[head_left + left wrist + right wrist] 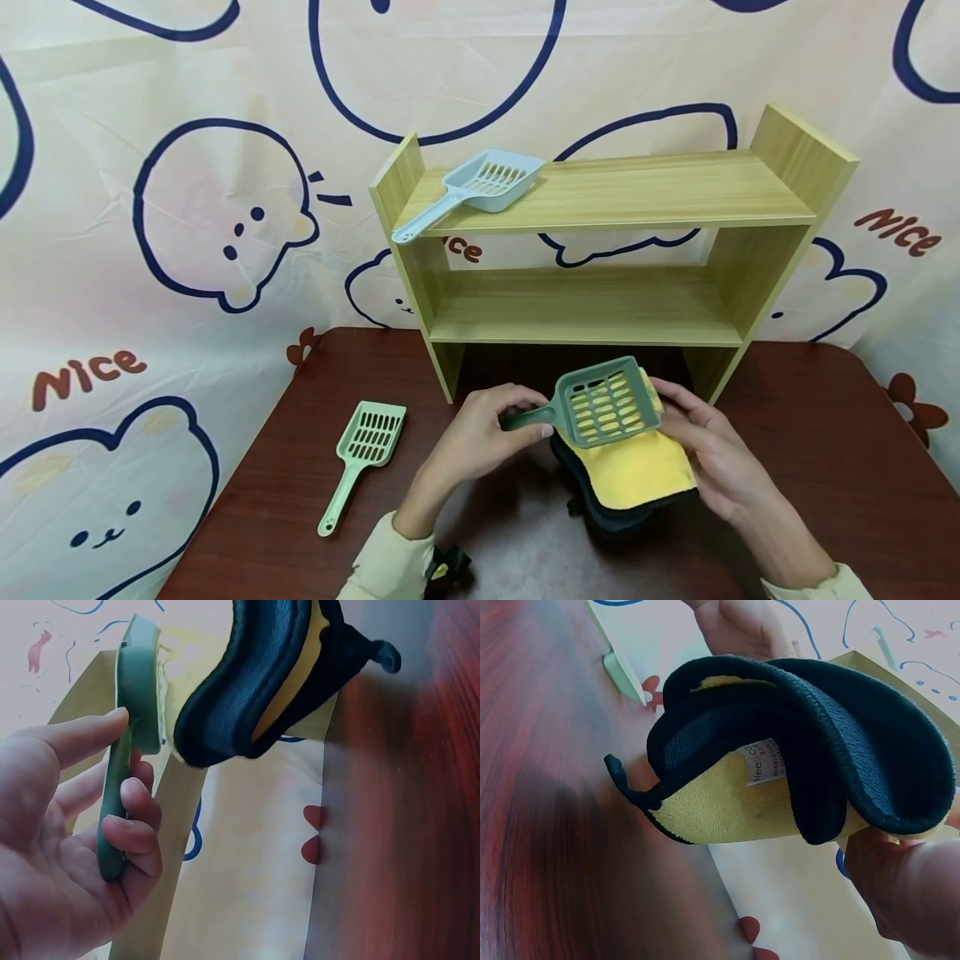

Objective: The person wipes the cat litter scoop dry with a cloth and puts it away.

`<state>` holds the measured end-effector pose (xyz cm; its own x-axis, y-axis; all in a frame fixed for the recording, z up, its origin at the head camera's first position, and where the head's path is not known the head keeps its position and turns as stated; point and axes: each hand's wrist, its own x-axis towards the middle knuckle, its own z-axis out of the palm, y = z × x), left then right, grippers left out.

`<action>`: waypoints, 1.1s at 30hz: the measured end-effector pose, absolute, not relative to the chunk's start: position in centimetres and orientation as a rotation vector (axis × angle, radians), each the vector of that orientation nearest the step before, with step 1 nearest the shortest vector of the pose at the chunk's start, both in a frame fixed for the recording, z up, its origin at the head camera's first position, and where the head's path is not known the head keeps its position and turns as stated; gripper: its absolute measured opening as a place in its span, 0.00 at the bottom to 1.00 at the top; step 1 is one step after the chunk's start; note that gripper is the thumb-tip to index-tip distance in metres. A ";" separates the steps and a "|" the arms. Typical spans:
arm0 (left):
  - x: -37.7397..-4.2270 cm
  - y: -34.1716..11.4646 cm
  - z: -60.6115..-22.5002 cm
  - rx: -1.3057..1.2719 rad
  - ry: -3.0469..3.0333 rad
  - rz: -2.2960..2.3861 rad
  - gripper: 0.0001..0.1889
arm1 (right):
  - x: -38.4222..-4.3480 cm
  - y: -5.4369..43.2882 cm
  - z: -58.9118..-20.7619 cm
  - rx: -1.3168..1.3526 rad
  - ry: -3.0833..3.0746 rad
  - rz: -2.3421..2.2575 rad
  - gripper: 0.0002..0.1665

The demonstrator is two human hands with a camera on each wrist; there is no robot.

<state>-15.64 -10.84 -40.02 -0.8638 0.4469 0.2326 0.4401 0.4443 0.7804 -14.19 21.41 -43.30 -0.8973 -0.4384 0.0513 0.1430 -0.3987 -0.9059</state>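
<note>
My left hand (480, 437) grips the handle of a dark green litter scoop (564, 414), its slotted pan raised over the table. In the left wrist view, the fingers curl round the handle while the thumb lies along it. Behind the pan is a folded yellow cloth (637, 479) with thick black edging, its yellow showing through the slots. My right hand (716, 454) holds this cloth from the right side, against the scoop's far end. The right wrist view shows the cloth's black folds and a white label (765, 760); most right fingers are hidden there.
A light green litter scoop (358, 455) lies on the dark red table (300, 467) at left. Behind the hands stands a two-tier wooden shelf (600, 308), with a pale blue litter scoop (495, 200) on its top board. A printed cloth backdrop (225, 350) hangs behind.
</note>
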 end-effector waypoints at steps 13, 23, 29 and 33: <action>-15.9 -12.0 -39.8 0.874 2.708 1.348 0.12 | -13.8 23.7 -42.3 -0.356 1.487 -2.317 0.27; -15.9 -12.3 -39.9 0.890 2.696 1.356 0.12 | -13.9 23.7 -42.6 -0.380 1.440 -2.323 0.28; -15.9 -12.1 -40.0 0.910 2.685 1.384 0.12 | -13.9 22.7 -42.7 -0.388 1.420 -2.332 0.28; -15.9 -11.8 -40.1 0.923 2.684 1.408 0.12 | -13.9 22.1 -42.5 -0.393 1.430 -2.329 0.28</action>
<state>-15.85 -11.80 -40.09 -0.8299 0.4816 0.2814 0.5053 0.4353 0.7451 -13.94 22.10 -42.53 -0.8896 -0.4551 0.0394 0.1707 -0.4112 -0.8954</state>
